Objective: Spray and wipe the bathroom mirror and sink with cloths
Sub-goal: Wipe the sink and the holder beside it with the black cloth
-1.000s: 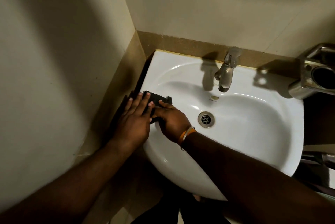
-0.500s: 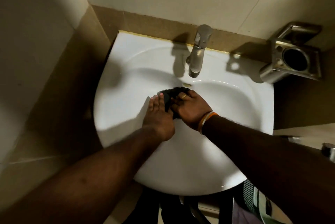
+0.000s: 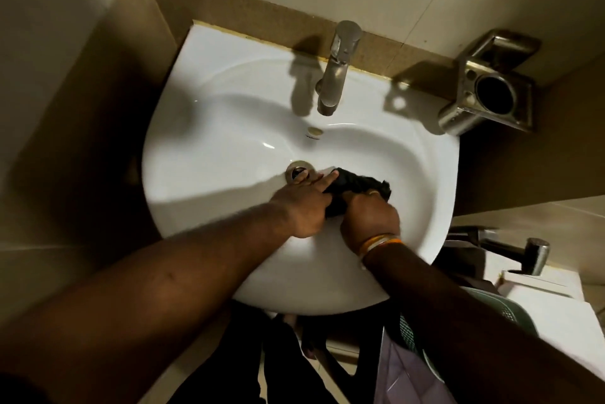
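Note:
A white sink [image 3: 209, 128] fills the middle of the view, with a metal tap [image 3: 337, 69] at its back and a drain [image 3: 299, 171] in the bowl. A dark cloth [image 3: 357, 186] lies bunched on the bowl just right of the drain. My right hand [image 3: 370, 217] grips the cloth from its near side, fingers curled over it. My left hand [image 3: 304, 204] lies flat beside it, straight fingers pressing the cloth's left edge and partly covering the drain. The mirror is out of view.
A metal holder [image 3: 491, 92] is fixed to the wall at the sink's right. A metal fitting [image 3: 523, 253] juts out lower right above a white surface. Beige walls close in on the left and behind. A green patterned object [image 3: 510, 308] sits below the sink's right side.
Both hands have carried the cloth from the sink's left rim across the bowl to just right of the drain. The view has shifted left, so the sink sits further right.

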